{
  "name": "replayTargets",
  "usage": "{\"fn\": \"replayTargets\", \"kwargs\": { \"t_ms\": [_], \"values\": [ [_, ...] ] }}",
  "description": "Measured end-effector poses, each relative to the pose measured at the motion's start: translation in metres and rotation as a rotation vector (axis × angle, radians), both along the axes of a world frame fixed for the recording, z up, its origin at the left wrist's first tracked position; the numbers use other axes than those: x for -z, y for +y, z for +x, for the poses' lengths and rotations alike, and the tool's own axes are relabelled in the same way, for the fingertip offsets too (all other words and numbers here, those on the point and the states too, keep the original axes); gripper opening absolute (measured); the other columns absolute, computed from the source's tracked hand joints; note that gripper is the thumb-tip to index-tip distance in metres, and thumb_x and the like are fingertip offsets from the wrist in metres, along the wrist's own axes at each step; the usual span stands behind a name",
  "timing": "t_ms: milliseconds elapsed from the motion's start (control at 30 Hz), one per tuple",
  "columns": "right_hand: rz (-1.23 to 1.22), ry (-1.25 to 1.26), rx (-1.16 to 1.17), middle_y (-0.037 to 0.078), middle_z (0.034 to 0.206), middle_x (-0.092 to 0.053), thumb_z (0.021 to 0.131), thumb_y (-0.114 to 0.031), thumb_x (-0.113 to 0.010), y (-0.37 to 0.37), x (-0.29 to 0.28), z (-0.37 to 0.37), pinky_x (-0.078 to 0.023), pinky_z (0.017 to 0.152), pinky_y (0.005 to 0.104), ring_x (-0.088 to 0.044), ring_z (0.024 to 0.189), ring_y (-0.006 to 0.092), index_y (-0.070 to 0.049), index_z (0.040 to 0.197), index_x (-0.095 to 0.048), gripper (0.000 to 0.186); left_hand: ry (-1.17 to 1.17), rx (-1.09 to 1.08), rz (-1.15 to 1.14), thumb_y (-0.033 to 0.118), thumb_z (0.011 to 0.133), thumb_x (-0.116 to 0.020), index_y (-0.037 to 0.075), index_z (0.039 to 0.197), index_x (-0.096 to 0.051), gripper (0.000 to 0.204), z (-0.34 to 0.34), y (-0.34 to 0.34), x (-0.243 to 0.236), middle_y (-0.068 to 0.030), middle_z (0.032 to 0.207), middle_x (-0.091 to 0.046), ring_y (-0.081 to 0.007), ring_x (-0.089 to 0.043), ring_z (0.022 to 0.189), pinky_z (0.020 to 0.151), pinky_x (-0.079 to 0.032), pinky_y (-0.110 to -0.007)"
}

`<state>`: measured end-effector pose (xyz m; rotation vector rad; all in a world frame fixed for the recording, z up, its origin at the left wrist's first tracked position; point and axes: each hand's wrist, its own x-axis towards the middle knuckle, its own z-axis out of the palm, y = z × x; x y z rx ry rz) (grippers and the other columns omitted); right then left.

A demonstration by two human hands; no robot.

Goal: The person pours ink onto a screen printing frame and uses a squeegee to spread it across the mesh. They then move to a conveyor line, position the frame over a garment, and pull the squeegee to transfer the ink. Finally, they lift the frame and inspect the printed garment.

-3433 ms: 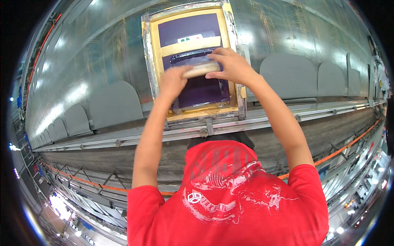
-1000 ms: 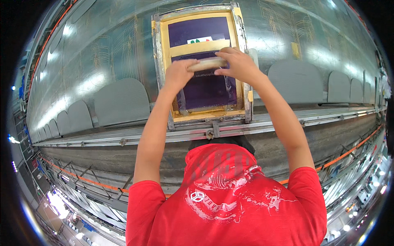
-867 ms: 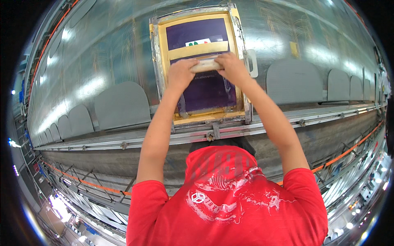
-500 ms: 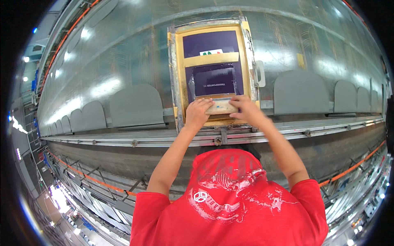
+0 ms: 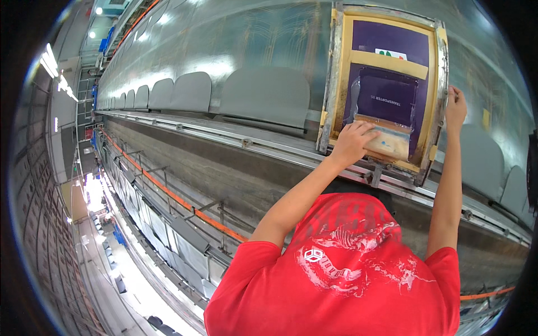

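A screen-printing frame (image 5: 438, 73) with metal sides and yellow tape lies on the long table, its mesh area dark purple. Inside its near end rests a squeegee (image 5: 395, 147) with a pale wooden handle. My left hand (image 5: 352, 144) is closed over the squeegee's left end, fingers across its top. At the frame's right side my right hand (image 5: 456, 109) has its fingers curled closed where the side handle sits; the hand hides that handle. A strip of yellow tape (image 5: 389, 64) crosses the mesh, with a small white, green and red patch above it.
Grey rounded panels (image 5: 266, 98) lie in a row along the table (image 5: 269, 39), on both sides of the frame. A metal rail (image 5: 269, 144) runs along the table's near edge. Behind me, an orange bar (image 5: 185, 201) runs along another rack.
My right hand has left the squeegee and moved to the frame's right side. My left hand stays on the squeegee. The view has turned, so the frame appears farther right and tilted.
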<state>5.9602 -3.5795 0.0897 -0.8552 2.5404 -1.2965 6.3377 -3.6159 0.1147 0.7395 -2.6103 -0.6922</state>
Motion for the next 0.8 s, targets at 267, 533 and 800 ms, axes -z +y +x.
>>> {"fn": "replayTargets", "kwargs": {
  "t_ms": [267, 533, 800],
  "values": [
    [-0.204, 0.011, -0.087, 0.015, 0.098, -0.071, 0.099, -0.033, -0.059, -0.114, -0.012, 0.158, -0.05, 0.083, 0.0349, -0.066, 0.087, 0.0244, -0.005, 0.114, -0.069, 0.033, -0.027, -0.049, -0.025, 0.008, 0.065, -0.075, 0.013, 0.123, -0.068, 0.059, 0.135, -0.094, -0.02, -0.0049, 0.128, -0.064, -0.0276, -0.056, 0.122, 0.098, -0.047, -0.043],
    [-0.114, -0.1, -0.021, 0.014, 0.09, -0.072, 0.1, -0.03, -0.058, -0.204, 0.002, 0.306, -0.051, 0.077, 0.0367, -0.067, 0.081, 0.0259, -0.005, 0.113, -0.069, 0.03, -0.109, -0.011, -0.032, 0.001, 0.07, -0.071, 0.012, 0.121, -0.067, 0.052, 0.272, -0.198, -0.015, -0.0043, 0.123, -0.066, -0.0251, -0.059, 0.119, 0.094, -0.049, -0.042],
    [-0.03, -0.045, 0.01, 0.016, 0.087, -0.071, 0.101, -0.028, -0.056, -0.233, 0.028, 0.331, -0.05, 0.074, 0.0405, -0.068, 0.079, 0.03, -0.009, 0.112, -0.069, 0.026, -0.075, 0.02, -0.054, -0.001, 0.071, -0.068, 0.013, 0.121, -0.069, 0.052, 0.321, -0.215, -0.005, -0.0049, 0.128, -0.067, -0.0289, -0.06, 0.12, 0.1, -0.048, -0.042]
  ]
}}
